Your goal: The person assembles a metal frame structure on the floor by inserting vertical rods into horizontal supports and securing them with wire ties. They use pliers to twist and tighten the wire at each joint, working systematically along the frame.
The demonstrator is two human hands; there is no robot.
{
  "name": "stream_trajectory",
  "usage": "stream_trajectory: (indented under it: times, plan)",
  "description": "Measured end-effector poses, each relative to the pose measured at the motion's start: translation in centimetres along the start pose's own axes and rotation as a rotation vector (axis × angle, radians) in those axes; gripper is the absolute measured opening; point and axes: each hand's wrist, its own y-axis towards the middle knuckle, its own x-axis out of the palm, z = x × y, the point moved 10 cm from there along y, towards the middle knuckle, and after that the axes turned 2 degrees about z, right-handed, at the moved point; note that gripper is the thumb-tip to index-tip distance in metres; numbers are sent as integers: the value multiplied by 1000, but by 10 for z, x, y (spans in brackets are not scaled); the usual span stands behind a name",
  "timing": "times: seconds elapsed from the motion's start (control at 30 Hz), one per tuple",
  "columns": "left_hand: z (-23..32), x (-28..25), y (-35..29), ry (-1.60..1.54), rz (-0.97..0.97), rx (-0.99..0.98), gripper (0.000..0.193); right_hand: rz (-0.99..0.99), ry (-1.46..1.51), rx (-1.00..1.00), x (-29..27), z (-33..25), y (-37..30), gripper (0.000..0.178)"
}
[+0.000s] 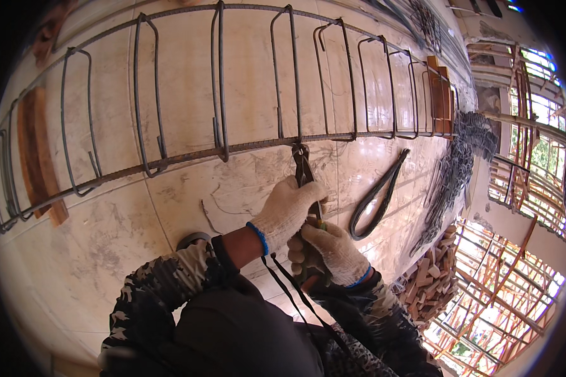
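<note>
A pair of dark pincers [303, 167] has its jaws at the lower bar of a rebar cage [188, 157], where a stirrup [297, 81] meets the bar. My left hand [288, 206], in a white knit glove with a blue cuff, is closed around the pincers just below the jaws. Lower and to the right, my right hand [338, 251], gloved the same way, is closed at the handle end, by a small yellow part. Its fingertips are partly hidden. Thin wire shows beside the jaws, but its ends are too fine to follow.
Wooden blocks [39, 151] prop the cage at left, with more wood [440, 97] at right. A looped bundle of dark tie wire [362, 220] lies on the tiles. Beyond are piled stirrups [449, 176], wood offcuts [429, 276] and scaffolding [503, 283]. Part of another person [47, 31] shows upper left.
</note>
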Motion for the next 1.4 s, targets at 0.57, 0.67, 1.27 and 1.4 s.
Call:
stream_trajectory:
  times: [0.57, 0.67, 1.27, 1.4]
  plan:
    - [-6, 6, -9, -257, 25, -102, 43, 140, -262, 18, 10, -13, -21, 42]
    - [2, 20, -12, -351, -76, -86, 48, -296, 329, 25, 19, 6, -21, 46]
    - [-28, 36, -15, -396, -283, -258, 26, -166, 43, 42, 22, 2, -33, 38]
    - [-28, 48, -11, -516, -359, -250, 33, -709, 633, 0, 28, 21, -19, 54]
